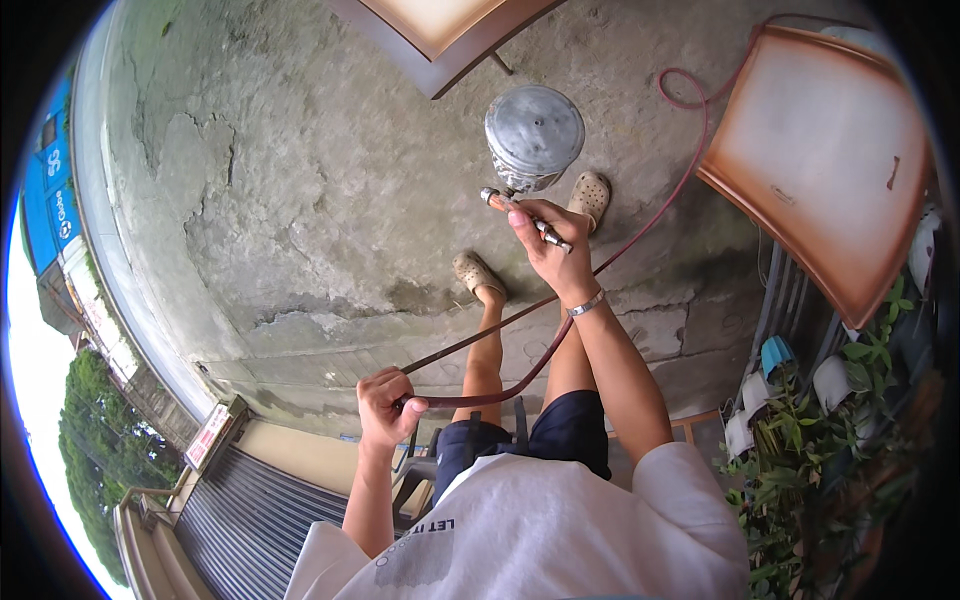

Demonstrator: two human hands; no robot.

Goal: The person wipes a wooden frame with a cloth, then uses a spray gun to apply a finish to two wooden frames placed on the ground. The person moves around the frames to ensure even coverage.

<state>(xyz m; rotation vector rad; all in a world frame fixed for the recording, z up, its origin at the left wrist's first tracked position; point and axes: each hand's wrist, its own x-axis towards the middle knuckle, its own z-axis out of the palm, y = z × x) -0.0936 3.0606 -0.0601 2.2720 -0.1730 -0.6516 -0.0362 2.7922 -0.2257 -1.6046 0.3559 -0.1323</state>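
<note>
With the right arm (630, 365) stretched toward mid-frame, a person's right hand (553, 250) wraps its fingers tightly around a spray gun (500, 201) at the center, just below a grey lidded can (535, 125); the left hand (384, 408), raised at lower left of center, curls its fingers around a looped dark red hose (472, 400)

Daylight fell on cracked concrete ground (310, 130) as leafy plants (800, 470) crowded four o'clock, grey ribbed panelling (250, 510) stood past seven, a green tree (105, 445) rose at eight and blue signage (40, 230) past nine.
</note>
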